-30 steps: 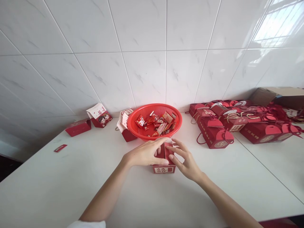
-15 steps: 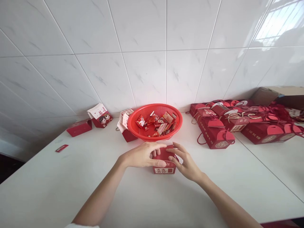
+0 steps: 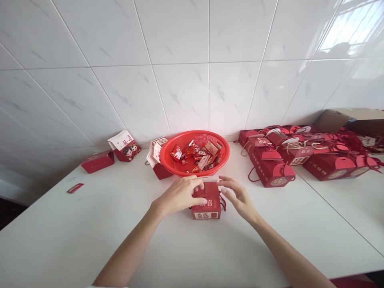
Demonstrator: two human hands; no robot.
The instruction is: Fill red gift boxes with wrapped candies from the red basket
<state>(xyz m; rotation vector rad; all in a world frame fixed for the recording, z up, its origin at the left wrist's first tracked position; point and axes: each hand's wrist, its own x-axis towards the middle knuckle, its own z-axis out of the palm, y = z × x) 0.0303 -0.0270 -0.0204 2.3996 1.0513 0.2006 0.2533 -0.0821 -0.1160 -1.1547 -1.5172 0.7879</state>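
A small red gift box [image 3: 210,205] with white and gold characters on its front stands on the table before me. Dark red cord shows at its right side. My left hand [image 3: 181,196] reaches in from the left, its thumb on the front panel and its fingers curled at the top edge, gripping the box's upper part. My right hand [image 3: 238,198] hovers just right of the box, fingers apart, holding nothing. Directly behind the box sits a red plastic basket [image 3: 172,171] with wrapped candies [image 3: 204,154] in it.
Many filled-out red boxes [image 3: 271,168] with cord handles crowd the right side, near a cardboard box [image 3: 336,118]. To the left stand an open white-flapped box [image 3: 126,150], a red box [image 3: 98,162] and a small red packet [image 3: 75,188]. A tiled wall [image 3: 180,96] closes the back.
My right hand has moved off the box to the right. The box's front panel now lies folded over the top, with its characters in view, under my left thumb.
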